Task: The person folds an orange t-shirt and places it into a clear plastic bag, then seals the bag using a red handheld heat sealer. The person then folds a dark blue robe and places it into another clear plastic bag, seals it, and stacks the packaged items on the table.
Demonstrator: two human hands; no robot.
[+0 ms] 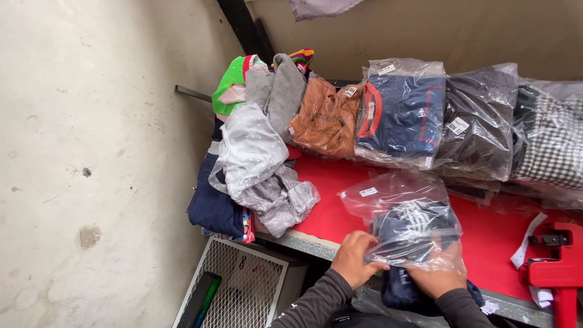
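Observation:
My left hand (354, 259) grips the near left edge of a clear plastic bag (396, 205) that lies on the red table top (331, 212). My right hand (434, 273) is inside or under the bag's open near end, pressing on a folded dark navy garment with a white print (413, 228). Part of the navy garment (401, 291) sticks out of the bag over the table's front edge. Both sleeves are dark grey.
A row of bagged folded clothes leans on the back wall: orange (325, 118), navy with red trim (404, 112), dark grey (480, 121), checked (549, 143). Loose grey and white garments (261, 164) pile at left. A red price-tag gun (555, 267) lies at right. A wire-mesh rack (240, 285) stands below.

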